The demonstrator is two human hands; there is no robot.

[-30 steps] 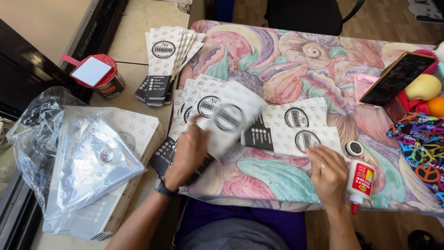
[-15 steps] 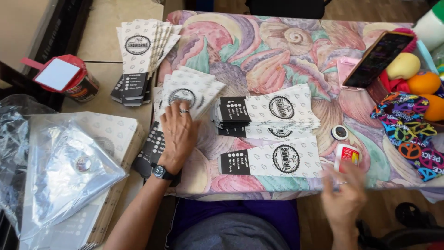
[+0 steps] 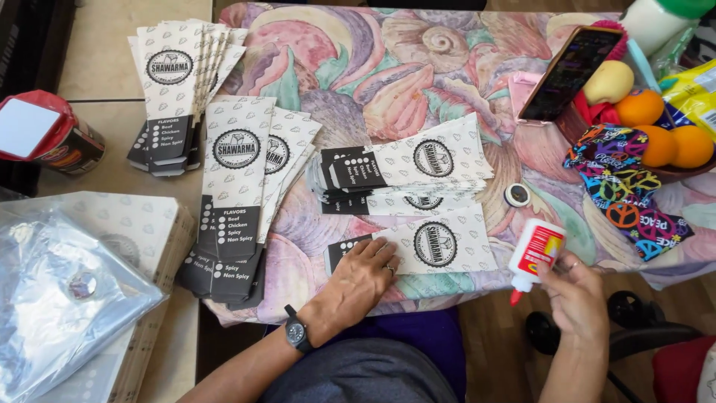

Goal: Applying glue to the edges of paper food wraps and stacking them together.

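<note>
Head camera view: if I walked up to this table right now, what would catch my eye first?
Probably the swirly pastel tablecloth covered with stacks of white-and-black paper sleeves, one sleeve lying alone at the near edge under the left hand. Next, the right hand holding a white glue bottle tipped nozzle-down just off the table edge. At far right, oranges and a propped phone add colour.

Landmark: dark phone [image 3: 568,73], leaning upright at the far right of the patterned worktop [image 3: 388,67].
Fruit: yellow apple [image 3: 608,81] just right of the phone, oranges [image 3: 675,142] further right.
Cloth: colourful peace-sign fabric [image 3: 623,194] below the phone.
Cap: small round black cap [image 3: 517,195] below the phone, left of the fabric.
Can: red can with white lid [image 3: 45,138] far left of the phone.
Bag: clear plastic bag [image 3: 60,298] well left and below.
</note>
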